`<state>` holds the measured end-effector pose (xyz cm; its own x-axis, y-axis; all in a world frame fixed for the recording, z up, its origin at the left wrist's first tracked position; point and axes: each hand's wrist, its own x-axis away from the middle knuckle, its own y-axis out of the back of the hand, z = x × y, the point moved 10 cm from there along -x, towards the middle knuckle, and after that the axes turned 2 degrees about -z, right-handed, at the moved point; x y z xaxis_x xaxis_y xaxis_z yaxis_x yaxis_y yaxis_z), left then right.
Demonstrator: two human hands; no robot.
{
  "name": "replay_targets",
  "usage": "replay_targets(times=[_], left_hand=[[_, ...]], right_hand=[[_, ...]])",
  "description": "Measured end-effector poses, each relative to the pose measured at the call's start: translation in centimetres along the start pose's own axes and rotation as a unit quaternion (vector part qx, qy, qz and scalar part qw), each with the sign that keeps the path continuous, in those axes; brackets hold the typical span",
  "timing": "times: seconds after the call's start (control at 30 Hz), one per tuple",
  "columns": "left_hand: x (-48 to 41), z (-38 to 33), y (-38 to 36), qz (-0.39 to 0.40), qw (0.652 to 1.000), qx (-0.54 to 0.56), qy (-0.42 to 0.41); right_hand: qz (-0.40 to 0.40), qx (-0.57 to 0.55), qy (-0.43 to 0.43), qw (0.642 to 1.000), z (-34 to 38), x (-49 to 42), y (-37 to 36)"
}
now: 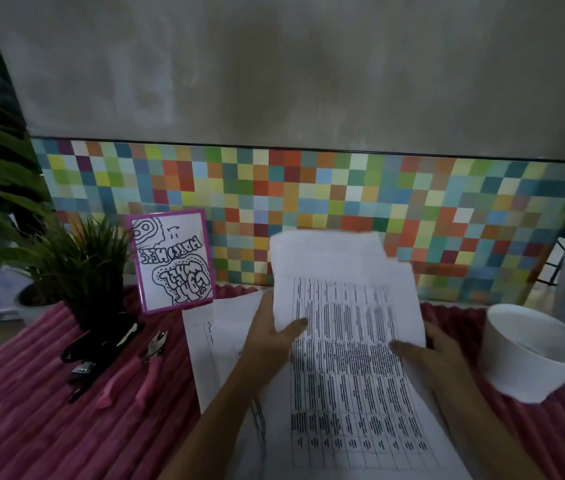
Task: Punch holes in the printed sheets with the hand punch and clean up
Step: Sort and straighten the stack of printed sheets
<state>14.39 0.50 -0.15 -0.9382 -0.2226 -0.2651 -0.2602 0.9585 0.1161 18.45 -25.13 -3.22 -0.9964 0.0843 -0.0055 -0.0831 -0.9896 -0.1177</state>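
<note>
Both hands hold a stack of printed sheets (347,306) with table grids, lifted off the red ribbed cloth (25,420). My left hand (274,336) grips the stack's left edge, thumb on top. My right hand (426,351) grips the right edge. More printed sheets (222,341) lie flat under and to the left of the held stack. The hand punch (142,365), with pink handles and metal jaws, lies on the cloth left of the sheets, away from both hands.
A white bowl (533,355) stands at the right. A black stapler (101,341) and a dark pen lie beside the punch. A potted grass plant (90,268) and a pink-framed drawing (172,259) stand at the back left, before a coloured tile wall.
</note>
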Motion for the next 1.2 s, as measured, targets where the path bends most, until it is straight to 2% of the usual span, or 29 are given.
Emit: replay_targets(times=[0.1, 0.2, 0.27, 0.33, 0.4, 0.47, 0.5, 0.53, 0.6, 0.63, 0.73, 0.9, 0.97, 1.1, 1.2], left_hand=[[1.0, -4.9, 0.7, -0.030, 0.995, 0.044, -0.082], [3.4, -10.8, 1.5, -0.105, 0.975, 0.032, -0.195], [5.0, -13.4, 2.3, -0.161, 0.954, 0.012, -0.255], [6.2, -15.7, 3.2, -0.210, 0.928, -0.017, -0.308], [8.3, -17.8, 4.0, -0.251, 0.890, -0.033, -0.379], [9.0, -18.4, 3.9, -0.256, 0.877, -0.073, -0.399], [8.1, -17.8, 4.2, -0.273, 0.884, -0.082, -0.371], [7.0, -16.8, 4.2, -0.264, 0.905, -0.075, -0.325], [4.7, -14.8, 3.5, -0.226, 0.943, -0.037, -0.242], [4.1, -14.7, 3.0, -0.202, 0.951, -0.027, -0.232], [5.3, -15.8, 3.2, -0.212, 0.929, -0.047, -0.300], [3.4, -12.2, 4.5, -0.199, 0.953, -0.018, -0.228], [3.5, -12.1, 4.5, -0.202, 0.953, -0.012, -0.226], [3.8, -11.7, 4.6, -0.228, 0.949, 0.021, -0.218], [2.9, -10.6, 4.0, -0.192, 0.961, 0.019, -0.196]], right_hand=[[0.044, -0.042, 0.044, 0.997, 2.2, 0.0, -0.5], [0.048, -0.061, 0.151, 0.985, 7.0, 2.0, -0.5], [0.005, -0.043, 0.266, 0.963, 11.0, 4.4, -0.3], [-0.044, -0.001, 0.374, 0.926, 14.5, 7.0, -0.4], [-0.069, 0.010, 0.443, 0.894, 16.7, 9.3, -0.8], [-0.051, -0.008, 0.481, 0.875, 17.4, 11.0, -1.7], [-0.038, -0.008, 0.486, 0.873, 17.4, 11.6, -2.4], [-0.022, -0.004, 0.480, 0.877, 17.0, 11.7, -3.0], [0.004, 0.003, 0.452, 0.892, 15.9, 10.8, -3.6], [0.012, 0.011, 0.433, 0.901, 15.3, 10.0, -3.6], [0.013, 0.025, 0.379, 0.925, 13.6, 7.9, -3.4], [-0.016, 0.071, 0.295, 0.953, 10.7, 5.7, -3.6], [-0.030, 0.061, 0.306, 0.949, 10.7, 5.6, -3.4], [-0.023, -0.019, 0.390, 0.920, 13.1, 7.6, -2.7], [-0.023, -0.013, 0.338, 0.941, 11.9, 5.3, -2.3]])
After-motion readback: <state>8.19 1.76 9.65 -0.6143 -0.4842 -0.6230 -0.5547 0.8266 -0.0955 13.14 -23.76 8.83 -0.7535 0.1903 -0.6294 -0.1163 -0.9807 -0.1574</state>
